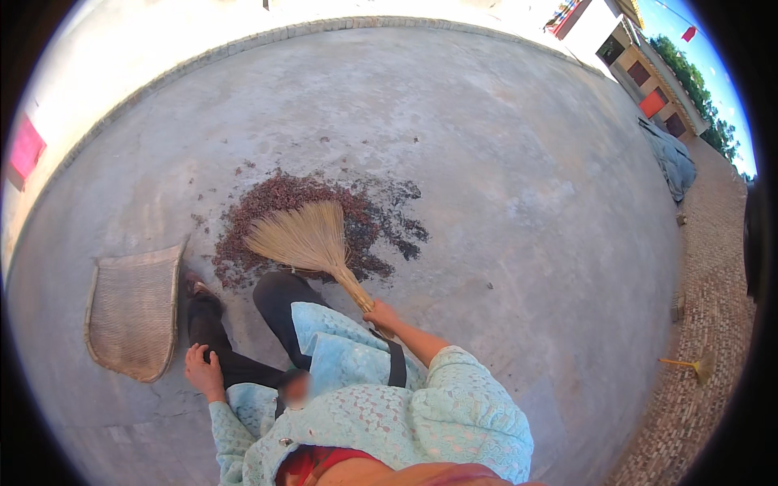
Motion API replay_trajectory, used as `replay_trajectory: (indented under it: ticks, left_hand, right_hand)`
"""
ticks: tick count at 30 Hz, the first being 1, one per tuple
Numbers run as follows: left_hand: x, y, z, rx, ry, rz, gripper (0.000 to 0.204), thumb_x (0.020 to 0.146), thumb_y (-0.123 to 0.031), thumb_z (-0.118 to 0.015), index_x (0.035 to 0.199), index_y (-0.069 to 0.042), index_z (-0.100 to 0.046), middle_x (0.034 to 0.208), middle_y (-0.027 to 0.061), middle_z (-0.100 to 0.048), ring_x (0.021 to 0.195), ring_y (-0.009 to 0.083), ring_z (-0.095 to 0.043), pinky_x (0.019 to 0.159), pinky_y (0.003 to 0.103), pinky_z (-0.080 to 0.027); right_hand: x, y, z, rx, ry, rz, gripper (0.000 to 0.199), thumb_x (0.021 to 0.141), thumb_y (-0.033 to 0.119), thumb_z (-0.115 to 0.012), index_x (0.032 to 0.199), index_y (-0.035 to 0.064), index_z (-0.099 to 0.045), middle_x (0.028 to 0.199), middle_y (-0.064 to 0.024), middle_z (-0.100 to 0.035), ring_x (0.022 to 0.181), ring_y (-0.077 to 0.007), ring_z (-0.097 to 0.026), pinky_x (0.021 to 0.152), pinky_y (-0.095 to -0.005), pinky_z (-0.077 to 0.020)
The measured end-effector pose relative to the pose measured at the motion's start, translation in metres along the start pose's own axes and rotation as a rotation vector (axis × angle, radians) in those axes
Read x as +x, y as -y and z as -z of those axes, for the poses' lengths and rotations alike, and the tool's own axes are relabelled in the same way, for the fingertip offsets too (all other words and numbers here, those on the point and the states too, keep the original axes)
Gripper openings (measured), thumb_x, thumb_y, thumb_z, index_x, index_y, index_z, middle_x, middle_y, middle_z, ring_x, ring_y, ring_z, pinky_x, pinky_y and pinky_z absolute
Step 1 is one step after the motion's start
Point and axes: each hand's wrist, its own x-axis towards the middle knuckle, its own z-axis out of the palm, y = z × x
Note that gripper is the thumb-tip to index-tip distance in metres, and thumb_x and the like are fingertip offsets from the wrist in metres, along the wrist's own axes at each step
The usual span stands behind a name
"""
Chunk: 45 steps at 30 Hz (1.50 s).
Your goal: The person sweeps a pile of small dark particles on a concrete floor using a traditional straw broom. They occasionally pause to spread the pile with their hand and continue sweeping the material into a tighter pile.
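My right hand (380,315) is closed around the handle of a straw hand broom (306,237). The broom's fanned bristles lie over a spread of small dark reddish-brown pieces (279,193), whose exact kind I cannot make out. Black bits are scattered on the right side of that pile. Holding nothing, my left hand (203,373) rests on my left leg by the knee, fingers lying against the dark trousers. Left of my leg a woven scoop-shaped basket (134,312) sits on the concrete.
Smooth grey concrete (519,267) surrounds the pile. A low brick border (324,26) curves along the far side. To the right lie a brick-paved strip (689,389), another broom with a yellow handle (698,368) and a grey-blue covered heap (671,158). Buildings stand at far right.
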Motion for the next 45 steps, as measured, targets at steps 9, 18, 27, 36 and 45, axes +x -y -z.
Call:
replay_trajectory:
  ticks: [9, 18, 27, 36, 45]
  left_hand:
    - [-0.001, 0.005, -0.003, -0.033, -0.009, 0.014, 0.023, 0.077, -0.019, -0.064, 0.099, -0.014, -0.063, 0.124, 0.0017, -0.056, 0.121, 0.0217, -0.045, 0.095, 0.042, -0.035]
    - [-0.001, 0.005, -0.006, -0.034, -0.026, -0.004, 0.024, 0.076, -0.020, -0.065, 0.099, -0.014, -0.063, 0.121, 0.0017, -0.057, 0.121, 0.0212, -0.045, 0.095, 0.042, -0.035]
    - [-0.003, 0.003, -0.002, -0.023, -0.024, 0.010, 0.024, 0.076, -0.020, -0.064, 0.099, -0.015, -0.063, 0.121, 0.0016, -0.056, 0.120, 0.0212, -0.046, 0.094, 0.042, -0.036]
    - [-0.004, 0.009, -0.003, -0.014, -0.057, 0.002, 0.022, 0.077, -0.020, -0.064, 0.098, -0.014, -0.064, 0.120, 0.0016, -0.058, 0.119, 0.0214, -0.047, 0.093, 0.042, -0.038]
    - [-0.002, 0.002, -0.003, -0.026, -0.005, 0.021, 0.023, 0.076, -0.021, -0.064, 0.099, -0.015, -0.063, 0.121, 0.0010, -0.057, 0.121, 0.0212, -0.045, 0.096, 0.043, -0.035]
  right_hand:
    - [-0.024, 0.035, 0.044, 0.200, -0.042, 0.079, 0.038, 0.066, 0.025, -0.068, 0.092, 0.0021, -0.051, 0.063, -0.0117, -0.058, 0.050, -0.0225, -0.059, 0.047, -0.0358, -0.0484]
    - [-0.005, 0.005, 0.022, 0.155, 0.060, -0.021, 0.044, 0.065, 0.028, -0.070, 0.096, 0.0031, -0.051, 0.071, -0.0147, -0.062, 0.057, -0.0281, -0.062, 0.054, -0.0405, -0.0498]
    - [-0.031, -0.010, 0.026, 0.136, 0.012, -0.023, 0.046, 0.065, 0.029, -0.070, 0.097, 0.0016, -0.051, 0.069, -0.0137, -0.061, 0.053, -0.0256, -0.061, 0.052, -0.0391, -0.0491]
    - [-0.044, 0.016, 0.048, 0.253, 0.037, -0.008, 0.043, 0.065, 0.028, -0.069, 0.094, 0.0012, -0.054, 0.069, -0.0133, -0.061, 0.052, -0.0243, -0.060, 0.051, -0.0378, -0.0486]
    - [-0.034, -0.015, 0.030, 0.148, 0.046, -0.079, 0.044, 0.064, 0.031, -0.068, 0.095, 0.0027, -0.054, 0.064, -0.0122, -0.060, 0.049, -0.0232, -0.059, 0.051, -0.0359, -0.0488]
